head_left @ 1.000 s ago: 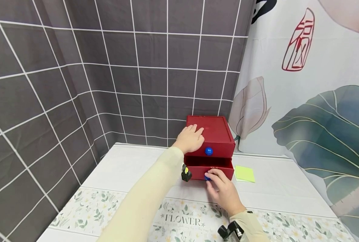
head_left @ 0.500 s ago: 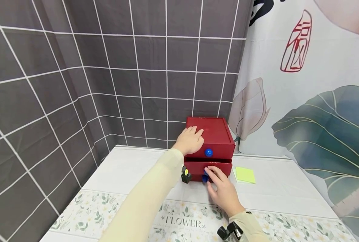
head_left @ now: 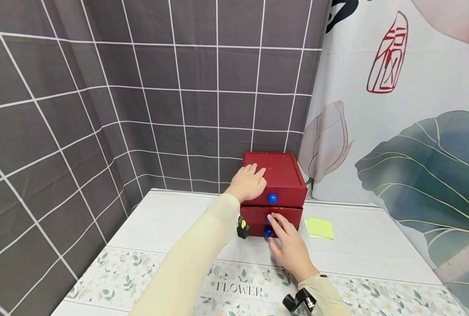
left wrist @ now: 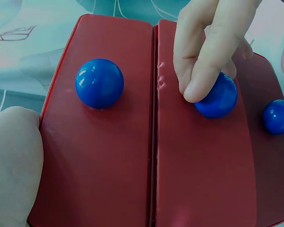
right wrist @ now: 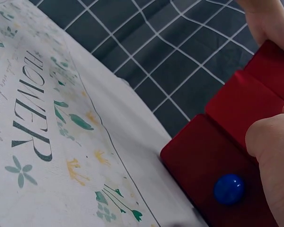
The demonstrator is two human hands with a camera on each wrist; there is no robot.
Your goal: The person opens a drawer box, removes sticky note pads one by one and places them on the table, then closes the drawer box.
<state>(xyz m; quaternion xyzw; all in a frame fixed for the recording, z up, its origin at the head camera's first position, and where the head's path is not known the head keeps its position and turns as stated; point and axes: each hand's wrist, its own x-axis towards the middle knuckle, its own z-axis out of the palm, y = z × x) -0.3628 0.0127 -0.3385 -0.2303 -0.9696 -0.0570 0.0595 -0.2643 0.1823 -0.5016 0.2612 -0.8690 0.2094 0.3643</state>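
A red chest of drawers (head_left: 274, 169) stands against the back wall, each of its drawer fronts carrying a round blue knob. My left hand (head_left: 248, 183) rests on the left part of its top, fingers extended. Fingertips of my right hand (head_left: 291, 248) touch the middle knob (left wrist: 217, 97), with the thumb apart from it in the left wrist view. The middle drawer (left wrist: 199, 165) stands slightly proud of the fronts beside it. Above it is the top drawer's knob (left wrist: 100, 83); below, the bottom knob (left wrist: 277, 117). In the right wrist view my hand hides the middle knob.
Yellow-green sticky notes (head_left: 320, 228) lie right of the chest, over a white sheet. The table (head_left: 171, 219) has a white cover with a floral band and lettering. A dark gridded curtain (head_left: 195, 105) hangs behind and left, a printed one at right.
The middle drawer has slid inward, from showing its inside a second ago to nearly flush now. My right fingers moved in with its knob, while the left hand stayed on top.
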